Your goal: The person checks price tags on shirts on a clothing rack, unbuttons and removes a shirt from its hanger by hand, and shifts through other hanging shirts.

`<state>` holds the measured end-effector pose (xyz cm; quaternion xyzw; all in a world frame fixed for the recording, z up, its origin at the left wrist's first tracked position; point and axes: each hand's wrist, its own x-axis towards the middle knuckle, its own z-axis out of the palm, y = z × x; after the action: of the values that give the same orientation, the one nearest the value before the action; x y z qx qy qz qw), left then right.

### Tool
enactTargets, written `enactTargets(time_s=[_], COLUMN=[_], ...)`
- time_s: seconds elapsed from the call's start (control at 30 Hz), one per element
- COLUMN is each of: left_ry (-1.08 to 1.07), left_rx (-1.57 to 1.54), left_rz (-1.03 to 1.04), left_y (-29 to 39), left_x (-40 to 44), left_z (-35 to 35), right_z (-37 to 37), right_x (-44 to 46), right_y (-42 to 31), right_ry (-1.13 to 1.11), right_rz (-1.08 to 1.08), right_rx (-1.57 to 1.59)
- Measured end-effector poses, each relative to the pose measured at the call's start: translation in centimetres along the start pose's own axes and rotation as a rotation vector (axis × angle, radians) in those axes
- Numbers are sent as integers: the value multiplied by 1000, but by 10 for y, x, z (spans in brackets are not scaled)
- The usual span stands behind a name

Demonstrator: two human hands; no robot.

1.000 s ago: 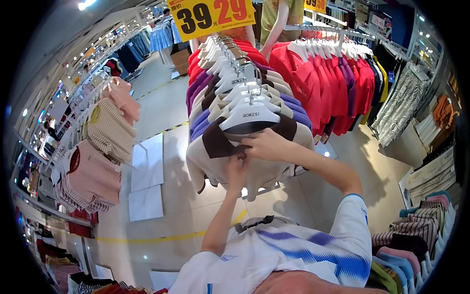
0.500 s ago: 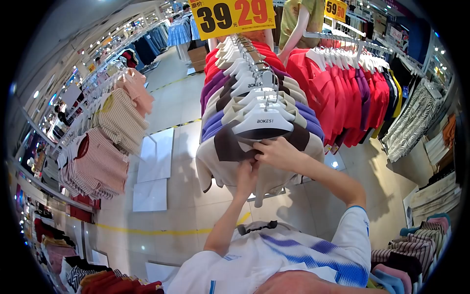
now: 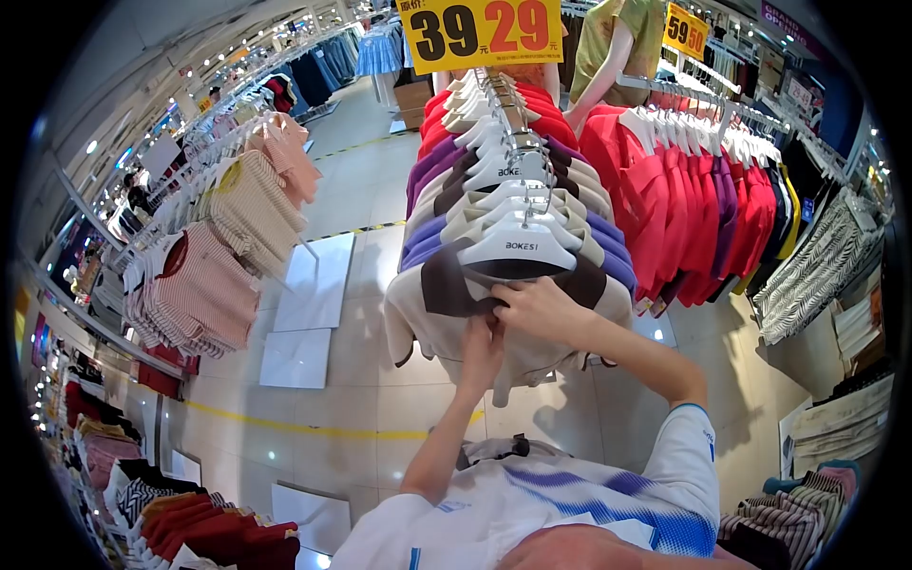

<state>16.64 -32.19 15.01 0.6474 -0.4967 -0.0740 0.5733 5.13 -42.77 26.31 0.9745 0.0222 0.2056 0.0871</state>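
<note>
At the front of the middle rack hangs a cream shirt (image 3: pixel 432 328) with a dark brown collar (image 3: pixel 445 285), on a white hanger (image 3: pixel 518 244) marked BOKESI. My right hand (image 3: pixel 540 309) reaches across from the right, its fingers pinched on the collar front near the neck opening. Just below and to the left, my left hand (image 3: pixel 483 349) pinches the same front edge, fingertips almost meeting those of the right. Whatever lies between the fingertips is too small to make out. Behind this shirt, purple, cream, brown and red shirts hang in a row.
A yellow price sign (image 3: pixel 483 33) stands above the middle rack. Red and pink shirts (image 3: pixel 655 204) hang close on the right. On the left are striped tops (image 3: pixel 204 280). White boards (image 3: pixel 309 285) lie on the tiled floor, and folded clothes (image 3: pixel 214 527) sit at lower left.
The view has turned slightly, so the racks and sign sit further right. Both hands stay at the shirt's collar front, with the fingers shifted only slightly.
</note>
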Motion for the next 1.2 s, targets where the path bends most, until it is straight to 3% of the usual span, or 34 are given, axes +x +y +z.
enactTargets(time_s=[0.17, 0.27, 0.33, 0.73, 0.83, 1.2], left_ry=[-29, 15, -15, -197, -279, -128], left_rx=[40, -5, -95, -228, -227, -217], left_rz=[15, 139, 29, 132, 36, 233], left_y=[7, -2, -5, -7, -9, -21], left_x=[-1, -1, -1, 11, 13, 12], left_z=[-5, -1, 0, -13, -18, -9], right_z=[-9, -11, -12, -20, -24, -21], right_x=[4, 5, 6, 9, 14, 16], right_y=[2, 1, 2, -10, -15, -14], right_ry=[-94, -140, -135, -187, -227, -224], right_rz=[24, 21, 14, 150, 189, 177], right_rx=[33, 30, 11, -32, -44, -33])
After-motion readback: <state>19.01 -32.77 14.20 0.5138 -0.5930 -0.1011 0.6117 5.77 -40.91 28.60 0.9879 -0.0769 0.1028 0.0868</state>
